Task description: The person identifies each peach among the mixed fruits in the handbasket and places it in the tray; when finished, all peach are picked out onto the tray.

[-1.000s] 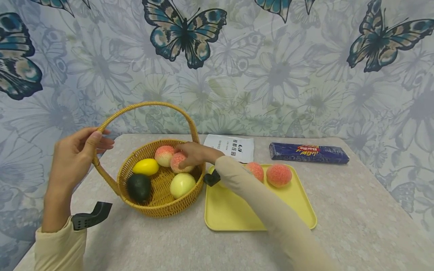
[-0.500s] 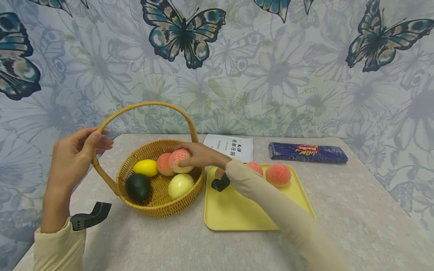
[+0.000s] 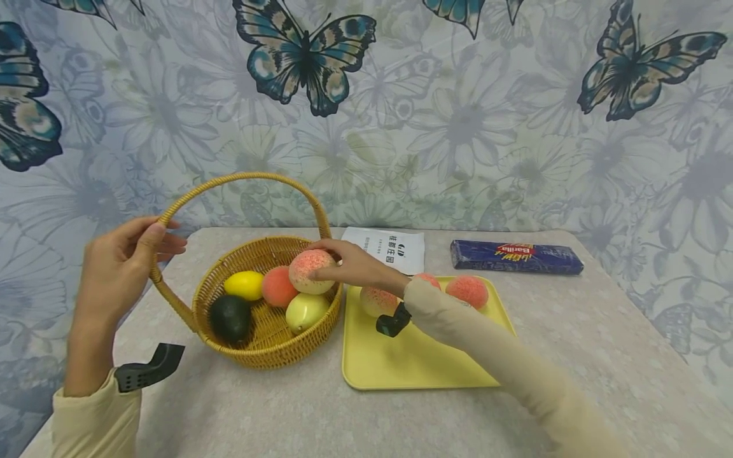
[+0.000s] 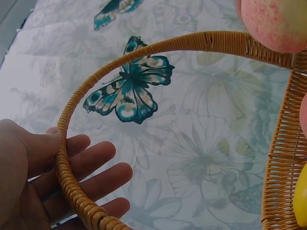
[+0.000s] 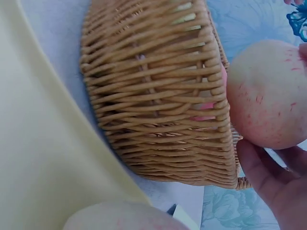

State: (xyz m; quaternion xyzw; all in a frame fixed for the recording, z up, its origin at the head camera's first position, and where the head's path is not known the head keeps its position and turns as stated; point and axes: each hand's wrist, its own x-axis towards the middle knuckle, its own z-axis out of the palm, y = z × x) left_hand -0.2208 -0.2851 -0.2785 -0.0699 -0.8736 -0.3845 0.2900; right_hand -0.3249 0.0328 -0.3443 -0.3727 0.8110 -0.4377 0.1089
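Observation:
My left hand (image 3: pixel 117 267) holds the left side of the wicker basket's arched handle (image 3: pixel 246 176), the thumb on one side and fingers (image 4: pixel 105 177) behind it. With my right hand (image 3: pixel 361 266) I grip a pale pink peach (image 3: pixel 309 271) above the right part of the basket (image 3: pixel 269 357). In the right wrist view that peach (image 5: pixel 268 96) shows just past the basket's rim. Inside the basket are a yellow lemon (image 3: pixel 244 285), a dark green avocado (image 3: pixel 230 319), another peach (image 3: pixel 279 287) and a pale yellow-green round fruit (image 3: pixel 306 313).
A yellow tray (image 3: pixel 412 372) stands right of the basket, bearing a peach (image 3: pixel 378 301) and two redder ones (image 3: pixel 467 292), one partly behind my right sleeve. Behind it lie a white printed packet (image 3: pixel 389 247) and a blue Barilla pack (image 3: pixel 515 257). A butterfly-patterned cloth hangs behind the table.
My right hand has lifted the peach from among the basket's fruit and moved it slightly right. The other peach has shifted a little forward. My left hand keeps its place on the handle.

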